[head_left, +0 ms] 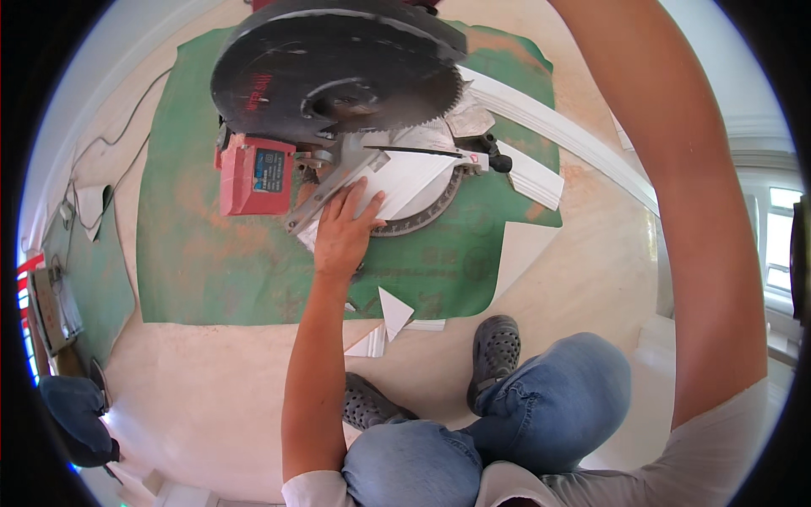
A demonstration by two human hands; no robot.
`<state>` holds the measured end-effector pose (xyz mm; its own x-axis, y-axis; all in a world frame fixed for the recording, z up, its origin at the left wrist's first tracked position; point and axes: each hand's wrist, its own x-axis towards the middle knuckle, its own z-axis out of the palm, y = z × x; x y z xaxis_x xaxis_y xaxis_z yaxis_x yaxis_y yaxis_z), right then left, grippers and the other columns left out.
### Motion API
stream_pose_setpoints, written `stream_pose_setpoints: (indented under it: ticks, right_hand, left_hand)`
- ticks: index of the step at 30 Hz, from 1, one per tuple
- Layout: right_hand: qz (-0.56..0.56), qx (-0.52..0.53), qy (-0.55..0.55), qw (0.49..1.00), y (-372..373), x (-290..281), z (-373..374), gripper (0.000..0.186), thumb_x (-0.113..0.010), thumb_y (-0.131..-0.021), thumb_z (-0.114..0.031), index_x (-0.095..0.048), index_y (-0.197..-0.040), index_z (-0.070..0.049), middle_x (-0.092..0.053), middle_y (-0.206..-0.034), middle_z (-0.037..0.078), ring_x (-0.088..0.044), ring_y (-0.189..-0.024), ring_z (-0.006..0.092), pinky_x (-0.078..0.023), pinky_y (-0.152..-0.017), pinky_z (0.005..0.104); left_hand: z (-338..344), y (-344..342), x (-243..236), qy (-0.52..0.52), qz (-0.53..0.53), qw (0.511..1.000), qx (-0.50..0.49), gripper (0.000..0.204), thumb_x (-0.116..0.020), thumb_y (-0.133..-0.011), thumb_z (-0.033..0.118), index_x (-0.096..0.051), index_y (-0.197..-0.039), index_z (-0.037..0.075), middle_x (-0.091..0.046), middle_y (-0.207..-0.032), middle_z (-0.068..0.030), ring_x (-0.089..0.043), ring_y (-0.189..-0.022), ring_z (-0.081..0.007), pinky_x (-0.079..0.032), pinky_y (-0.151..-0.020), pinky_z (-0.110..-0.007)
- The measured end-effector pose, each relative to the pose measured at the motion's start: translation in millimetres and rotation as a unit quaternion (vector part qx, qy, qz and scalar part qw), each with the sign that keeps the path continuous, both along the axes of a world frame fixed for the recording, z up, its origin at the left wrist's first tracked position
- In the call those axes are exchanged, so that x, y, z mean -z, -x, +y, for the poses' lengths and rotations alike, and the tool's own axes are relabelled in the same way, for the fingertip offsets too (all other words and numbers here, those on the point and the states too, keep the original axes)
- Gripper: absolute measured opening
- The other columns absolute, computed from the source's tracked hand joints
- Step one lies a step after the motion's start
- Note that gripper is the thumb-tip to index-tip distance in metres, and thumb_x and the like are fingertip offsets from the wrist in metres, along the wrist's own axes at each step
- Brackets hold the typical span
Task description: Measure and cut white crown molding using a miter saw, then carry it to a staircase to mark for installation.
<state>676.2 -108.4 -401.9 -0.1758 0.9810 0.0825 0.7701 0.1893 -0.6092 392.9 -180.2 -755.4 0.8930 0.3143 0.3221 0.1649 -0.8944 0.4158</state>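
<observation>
My left hand [346,224] lies with fingers spread on a white moulding piece [414,177], pressing it by the metal fence [304,211] of a mitre saw. The black circular guard and toothed blade [338,68] are raised above it, and the red saw housing [258,177] is to the left of my fingers. A graduated turntable [422,218] curves beside the piece. My right arm reaches up the right side of the view and leaves the top edge, so my right hand is out of sight.
A green mat [194,270] lies under the saw. A long white strip [583,148] extends rightward, with triangular offcuts [393,313] near my feet. Cables run along the left wall beside a metal object [52,311]. Another person's leg [72,414] is at lower left.
</observation>
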Motion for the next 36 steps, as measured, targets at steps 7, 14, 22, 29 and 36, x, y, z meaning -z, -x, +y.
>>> stream_pose_setpoints:
  ticks: [7,14,22,29,36]
  right_hand:
    - [0.066,0.107,-0.012,0.992,-24.7,24.0,-81.3,0.045,-0.078,-0.084,-0.020,-0.055,-0.117,0.000,-0.069,-0.097,0.013,-0.069,-0.079,0.0170,-0.059,-0.072,0.0295]
    - [0.253,0.162,0.001,0.954,-62.7,74.4,-144.6,0.050,-0.083,-0.084,-0.016,-0.052,-0.121,-0.006,-0.070,-0.091,0.007,-0.068,-0.073,0.0102,-0.058,-0.068,0.0246]
    - [0.299,0.192,-0.050,0.933,-86.6,126.1,-185.0,0.053,-0.088,-0.082,-0.020,-0.053,-0.120,-0.007,-0.069,-0.088,0.004,-0.066,-0.073,0.0086,-0.056,-0.068,0.0232]
    - [0.319,0.191,-0.094,0.923,-99.7,162.7,-203.2,0.053,-0.088,-0.083,-0.023,-0.053,-0.120,-0.009,-0.068,-0.092,0.004,-0.065,-0.071,0.0085,-0.055,-0.066,0.0229]
    - [0.328,0.180,-0.119,0.920,-103.3,176.2,-211.7,0.052,-0.088,-0.083,-0.025,-0.054,-0.120,-0.010,-0.070,-0.093,0.006,-0.066,-0.071,0.0089,-0.055,-0.064,0.0228]
  left_hand:
    - [3.1,1.6,5.4,-0.014,0.003,1.000,-0.001,0.055,-0.080,-0.080,0.029,-0.068,-0.130,0.014,-0.053,-0.149,-0.0041,-0.052,-0.129,-0.0290,-0.046,-0.107,-0.044]
    - [4.2,-0.3,-5.2,0.016,0.002,1.000,0.020,0.050,-0.075,-0.086,0.026,-0.065,-0.133,0.011,-0.052,-0.150,-0.0065,-0.051,-0.129,-0.0323,-0.045,-0.107,-0.047]
    - [3.0,-0.7,-3.0,0.001,0.023,1.000,0.018,0.051,-0.076,-0.086,0.025,-0.065,-0.134,0.012,-0.052,-0.149,-0.0057,-0.053,-0.128,-0.0312,-0.045,-0.107,-0.046]
    - [2.7,3.1,3.6,0.000,0.051,0.999,0.009,0.057,-0.077,-0.082,0.023,-0.064,-0.136,0.013,-0.052,-0.151,-0.0049,-0.051,-0.131,-0.0322,-0.042,-0.110,-0.048]
    - [3.5,-0.8,5.0,-0.008,0.044,0.999,0.017,0.055,-0.077,-0.083,0.021,-0.065,-0.135,0.012,-0.053,-0.150,-0.0054,-0.052,-0.130,-0.0321,-0.042,-0.110,-0.047]
